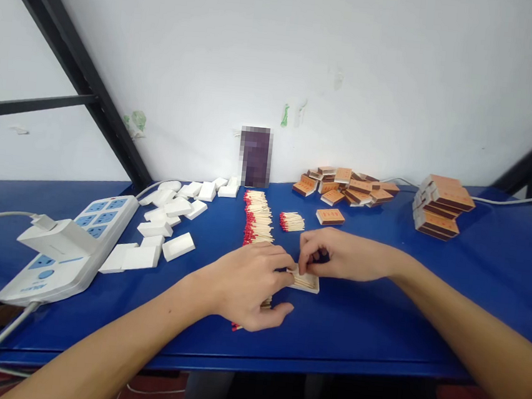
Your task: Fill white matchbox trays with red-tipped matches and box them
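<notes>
Presently both hands meet over a white tray (308,284) of matches, on the blue table (376,323) near its front edge; left hand (246,282) fingers curled, tips gripping the tray's left end; right hand (342,257) thumb and forefinger pinched closed on its far rim; a row of red-tipped matches (257,217) lies just behind.

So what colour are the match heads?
Red, on pale wooden sticks; the head view shows it best along the long row of matches.
</notes>
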`<state>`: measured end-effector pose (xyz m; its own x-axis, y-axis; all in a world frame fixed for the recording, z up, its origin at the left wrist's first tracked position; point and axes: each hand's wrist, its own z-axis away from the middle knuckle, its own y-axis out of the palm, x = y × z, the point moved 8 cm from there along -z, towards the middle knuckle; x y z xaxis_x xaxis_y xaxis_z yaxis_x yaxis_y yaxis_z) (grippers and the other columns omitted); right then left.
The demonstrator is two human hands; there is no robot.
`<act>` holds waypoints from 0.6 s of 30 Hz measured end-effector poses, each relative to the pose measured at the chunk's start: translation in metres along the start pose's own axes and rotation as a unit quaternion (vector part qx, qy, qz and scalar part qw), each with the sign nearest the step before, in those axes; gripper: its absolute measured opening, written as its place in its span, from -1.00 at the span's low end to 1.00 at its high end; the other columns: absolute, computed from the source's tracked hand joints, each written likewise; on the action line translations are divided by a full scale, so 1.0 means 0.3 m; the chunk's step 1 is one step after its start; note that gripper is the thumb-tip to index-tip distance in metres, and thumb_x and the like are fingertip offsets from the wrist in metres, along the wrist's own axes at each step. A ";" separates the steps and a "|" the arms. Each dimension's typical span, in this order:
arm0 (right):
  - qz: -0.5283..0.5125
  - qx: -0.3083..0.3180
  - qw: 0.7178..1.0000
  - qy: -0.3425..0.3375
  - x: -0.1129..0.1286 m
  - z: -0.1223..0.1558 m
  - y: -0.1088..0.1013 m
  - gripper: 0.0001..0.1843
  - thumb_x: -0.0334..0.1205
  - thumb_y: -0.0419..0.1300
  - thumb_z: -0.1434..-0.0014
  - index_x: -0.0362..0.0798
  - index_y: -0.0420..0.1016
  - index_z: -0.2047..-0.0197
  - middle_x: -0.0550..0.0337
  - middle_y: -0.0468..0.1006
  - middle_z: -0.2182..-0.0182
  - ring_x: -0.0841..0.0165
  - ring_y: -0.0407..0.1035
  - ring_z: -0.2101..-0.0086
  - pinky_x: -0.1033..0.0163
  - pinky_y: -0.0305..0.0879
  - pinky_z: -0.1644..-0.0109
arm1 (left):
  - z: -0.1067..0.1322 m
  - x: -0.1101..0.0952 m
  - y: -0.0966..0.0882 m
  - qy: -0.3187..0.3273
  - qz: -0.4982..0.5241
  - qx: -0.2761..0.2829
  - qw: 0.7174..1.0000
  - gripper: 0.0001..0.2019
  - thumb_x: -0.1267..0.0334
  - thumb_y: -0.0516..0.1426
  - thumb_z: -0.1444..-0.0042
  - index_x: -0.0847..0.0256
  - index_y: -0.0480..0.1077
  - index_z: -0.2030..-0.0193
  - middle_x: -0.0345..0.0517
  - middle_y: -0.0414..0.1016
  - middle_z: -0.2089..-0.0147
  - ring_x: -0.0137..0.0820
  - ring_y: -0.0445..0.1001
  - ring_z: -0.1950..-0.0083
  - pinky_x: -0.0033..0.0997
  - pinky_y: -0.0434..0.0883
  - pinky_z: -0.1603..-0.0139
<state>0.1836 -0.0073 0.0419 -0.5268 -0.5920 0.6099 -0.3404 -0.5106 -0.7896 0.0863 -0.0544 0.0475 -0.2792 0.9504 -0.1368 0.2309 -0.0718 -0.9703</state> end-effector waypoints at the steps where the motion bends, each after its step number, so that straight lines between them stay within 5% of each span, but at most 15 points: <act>1: -0.004 -0.020 1.000 -0.009 0.001 -0.002 -0.010 -0.80 -0.34 0.16 -0.17 -0.05 0.64 0.27 0.17 0.50 0.32 0.39 0.37 0.34 0.32 0.27 0.27 | 0.000 0.000 0.001 -0.001 -0.002 0.002 1.000 -0.71 0.12 0.15 -0.17 0.30 0.54 0.13 0.07 0.53 0.11 -0.16 0.51 0.07 -0.16 0.45 -0.03; 7: 0.114 -0.253 0.959 0.048 -0.092 -0.007 -0.106 -0.77 -0.33 0.11 -0.19 -0.06 0.59 0.16 0.21 0.50 0.42 0.39 0.32 0.40 0.28 0.17 0.28 | 0.001 -0.001 0.003 -0.001 -0.011 -0.001 1.000 -0.69 0.10 0.13 -0.20 0.29 0.53 0.12 0.08 0.52 0.09 -0.16 0.48 0.07 -0.16 0.43 -0.03; 12: 0.182 -0.255 0.945 0.091 -0.174 -0.037 -0.084 -0.68 -0.27 0.12 -0.22 -0.08 0.56 0.00 0.30 0.41 0.56 0.41 0.24 0.50 0.29 0.04 0.35 | 0.004 -0.001 -0.001 0.002 -0.021 -0.013 1.000 -0.70 0.09 0.13 -0.22 0.28 0.51 0.11 0.08 0.51 0.06 -0.17 0.48 0.05 -0.14 0.40 -0.07; 18: 0.180 -0.255 0.946 0.083 -0.165 -0.044 -0.080 -0.64 -0.25 0.11 -0.23 -0.05 0.48 -0.08 0.31 0.38 0.52 0.40 0.25 0.48 0.30 0.02 0.36 | 0.006 0.000 -0.004 -0.002 -0.030 -0.007 1.000 -0.67 0.06 0.12 -0.23 0.24 0.48 0.01 0.07 0.49 0.01 -0.15 0.47 0.03 -0.11 0.36 -0.11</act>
<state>0.2076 0.0425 0.0298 -0.7808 -0.5430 0.3091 -0.4250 0.0990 -0.8997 0.0845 -0.0547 0.0482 -0.2957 0.9520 -0.0794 0.2277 -0.0105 -0.9737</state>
